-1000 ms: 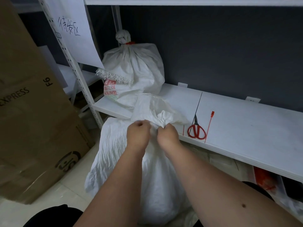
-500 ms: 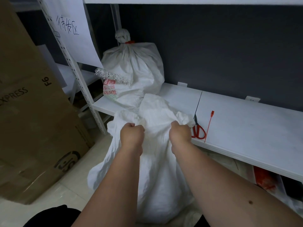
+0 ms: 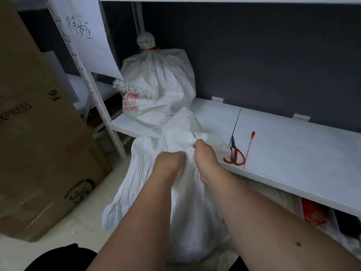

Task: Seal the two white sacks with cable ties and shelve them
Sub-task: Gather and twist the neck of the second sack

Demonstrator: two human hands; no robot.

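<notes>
Room: dark grey wall behind a white metal shelving unit (image 3: 91, 89); pale tiled floor (image 3: 58, 231).
Shelf surface: long white shelf board (image 3: 293, 153), bare over most of its right part.
Carton: large brown cardboard box (image 3: 39, 143) stands on the floor, left of the shelving.
Open sack: white woven sack (image 3: 148, 192) stands on the floor against the shelf edge, mouth unsealed; contents not visible.
Sealed sack: second white woven sack (image 3: 162, 83) sits on the shelf's left end, neck cinched by a red tie.
Left hand (image 3: 170, 163): fist clenched on the open sack's gathered mouth.
Right hand (image 3: 205, 155): likewise gripping the mouth fabric, just beside the left.
Tools: red-handled scissors (image 3: 235, 155) and a loose red cable tie (image 3: 249, 149) lie on the shelf, just right of the hands.
</notes>
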